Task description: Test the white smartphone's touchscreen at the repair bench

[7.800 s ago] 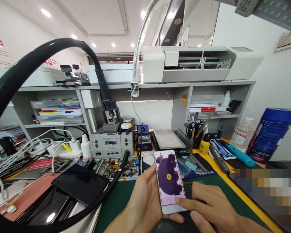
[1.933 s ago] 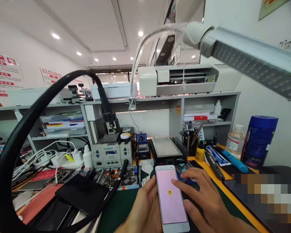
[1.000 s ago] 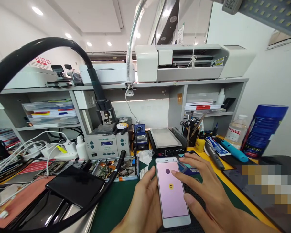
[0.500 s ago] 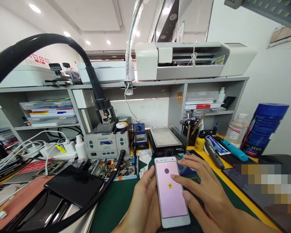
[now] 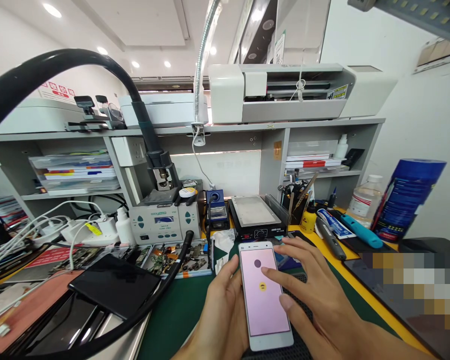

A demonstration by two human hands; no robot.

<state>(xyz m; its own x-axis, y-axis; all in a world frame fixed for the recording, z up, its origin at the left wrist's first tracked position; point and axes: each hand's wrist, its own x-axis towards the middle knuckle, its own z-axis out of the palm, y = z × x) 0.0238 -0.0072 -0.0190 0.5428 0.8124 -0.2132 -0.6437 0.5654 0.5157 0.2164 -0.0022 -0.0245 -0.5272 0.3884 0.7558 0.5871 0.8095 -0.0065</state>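
Note:
A white smartphone (image 5: 266,310) rests tilted in my left hand (image 5: 221,310), which holds it by the left edge and from beneath. Its lit screen is pale pink, with a dark round dot near the top and a small yellow round icon below. My right hand (image 5: 318,295) hovers over the phone's right side with fingers spread. Its index fingertip is over the screen close to the dark dot; whether it touches the glass I cannot tell. The thumb lies near the phone's right edge. Under the hands is a black textured pad (image 5: 300,345) on a green mat (image 5: 180,305).
Behind the phone stands a heating plate (image 5: 260,235). A tray of small electronic parts (image 5: 183,255) and a grey soldering station (image 5: 165,222) are at left. A black hose (image 5: 150,305) arches across the left side. Tools and a blue can (image 5: 408,200) stand at right.
My right index finger and thumb have shifted very slightly left over the screen. The phone stays in my left hand, and its screen looks the same.

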